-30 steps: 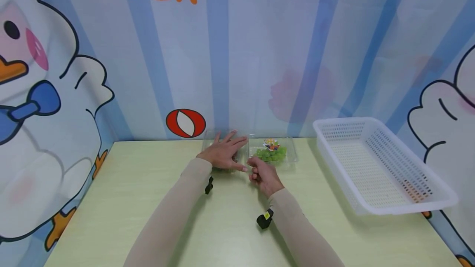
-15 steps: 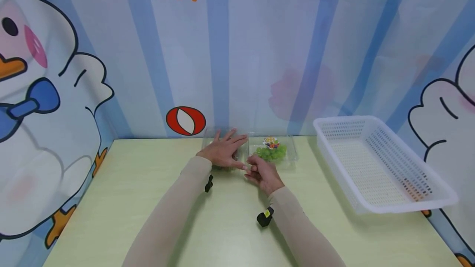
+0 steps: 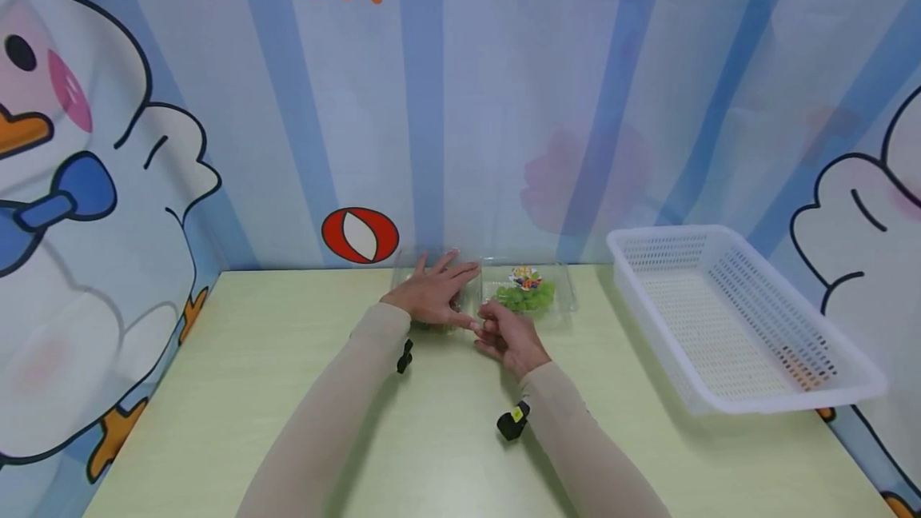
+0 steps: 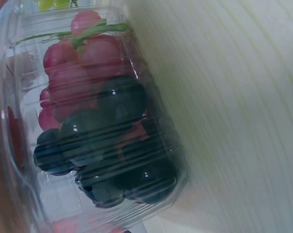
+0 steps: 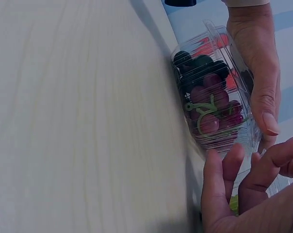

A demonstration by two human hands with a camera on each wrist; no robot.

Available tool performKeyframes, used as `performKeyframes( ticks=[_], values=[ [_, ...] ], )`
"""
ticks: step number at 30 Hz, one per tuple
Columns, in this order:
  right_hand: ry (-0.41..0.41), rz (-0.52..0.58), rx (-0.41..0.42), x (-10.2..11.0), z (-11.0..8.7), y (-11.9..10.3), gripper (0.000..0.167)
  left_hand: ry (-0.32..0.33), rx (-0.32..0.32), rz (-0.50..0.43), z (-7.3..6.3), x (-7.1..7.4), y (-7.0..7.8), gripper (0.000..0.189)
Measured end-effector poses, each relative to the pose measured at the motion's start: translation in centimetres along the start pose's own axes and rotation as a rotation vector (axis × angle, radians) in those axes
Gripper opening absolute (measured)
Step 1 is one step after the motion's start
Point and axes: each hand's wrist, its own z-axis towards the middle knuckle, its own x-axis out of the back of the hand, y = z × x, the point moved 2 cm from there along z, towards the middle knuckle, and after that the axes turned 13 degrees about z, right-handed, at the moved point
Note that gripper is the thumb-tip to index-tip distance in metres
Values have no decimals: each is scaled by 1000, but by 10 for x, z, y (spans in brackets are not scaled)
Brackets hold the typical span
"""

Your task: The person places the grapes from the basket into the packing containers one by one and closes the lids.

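Observation:
My left hand [image 3: 430,296] lies spread over a clear plastic clamshell box [image 5: 247,116], its straight fingers on the lid. Inside are red grapes [image 4: 69,80] and dark grapes [image 4: 121,99], with a green stem on the red ones. Just to the right stands another clear box [image 3: 565,302] with green grapes [image 3: 528,296] and a colourful sticker [image 3: 526,278]. My right hand [image 3: 514,338] is at the near corner between the boxes, fingers bent, close to my left thumb. Its fingertips [image 5: 212,158] are right at the grape box's end; I cannot tell whether they pinch its rim.
A large white perforated plastic basket [image 3: 784,406] stands on the right of the pale wood-look table [image 3: 288,390]. Behind the boxes hangs a blue striped backdrop [image 3: 475,102] with duck drawings, close to the table's back edge.
The fingers of my right hand have shifted slightly, the lower ones straightening a little toward the left thumb. My left hand and both boxes stay in place.

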Motion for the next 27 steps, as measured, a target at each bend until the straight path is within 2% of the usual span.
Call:
performKeyframes(
  ticks=[19,27],
  values=[
    [-3,4,-8,-2,1,0,40,-2,-1,6,-1,2,1,98],
    [15,17,-2,-1,2,1,15,-8,0,7,0,1,1,98]
  ],
)
